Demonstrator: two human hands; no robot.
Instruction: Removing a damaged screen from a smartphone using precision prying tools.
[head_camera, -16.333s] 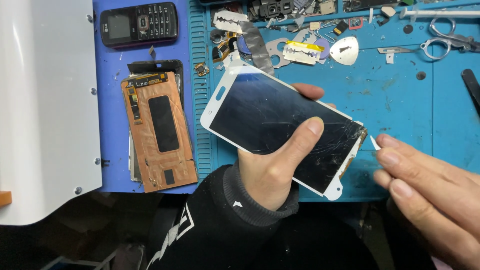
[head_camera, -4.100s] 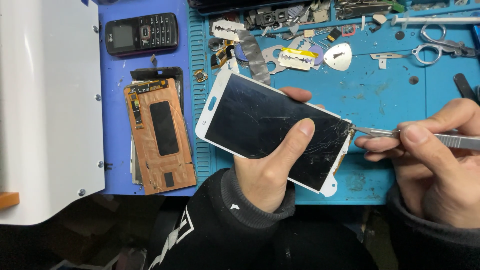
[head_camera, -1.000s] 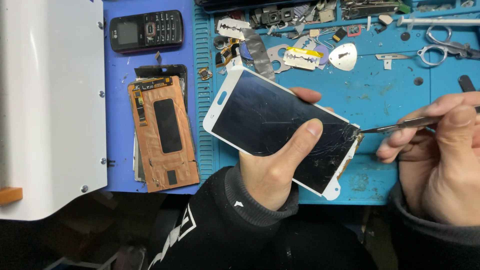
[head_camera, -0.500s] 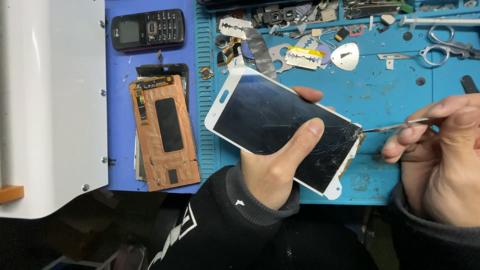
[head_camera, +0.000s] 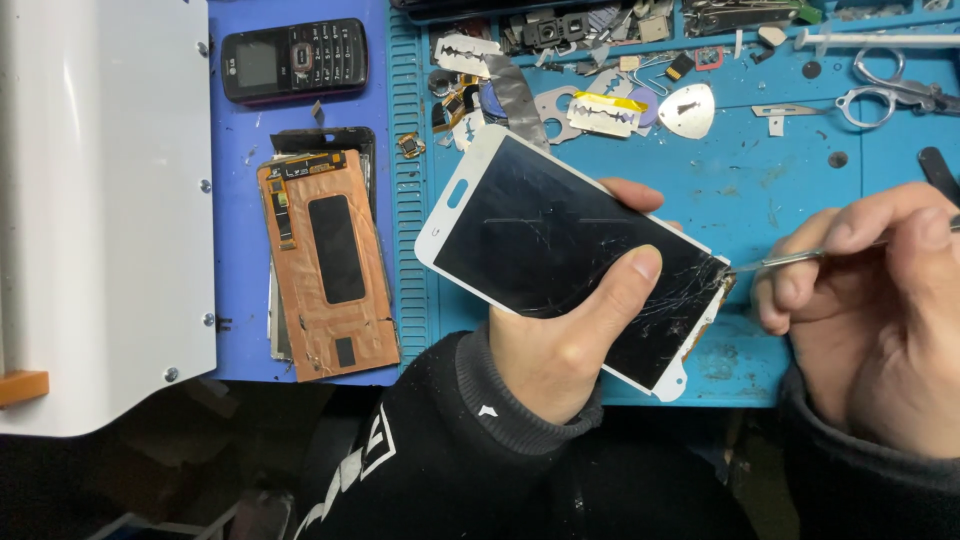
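My left hand (head_camera: 570, 335) grips a white-framed phone screen (head_camera: 540, 235) with cracked black glass, held tilted above the blue mat (head_camera: 760, 180); the thumb lies across its lower face. My right hand (head_camera: 870, 310) pinches thin metal tweezers (head_camera: 790, 259). Their tip touches the screen's broken right corner, where the cracks are densest.
A copper-backed display panel (head_camera: 330, 260) lies on a stack at the left, with a black keypad phone (head_camera: 295, 60) above it. A white machine (head_camera: 100, 200) fills the left side. Razor blades (head_camera: 605, 112), a pick (head_camera: 687, 108), scissors (head_camera: 890, 95) and small parts litter the mat's far edge.
The tweezers' tip has stayed at the cracked corner while my right hand shifted slightly. Much earlier, that hand held no tool.
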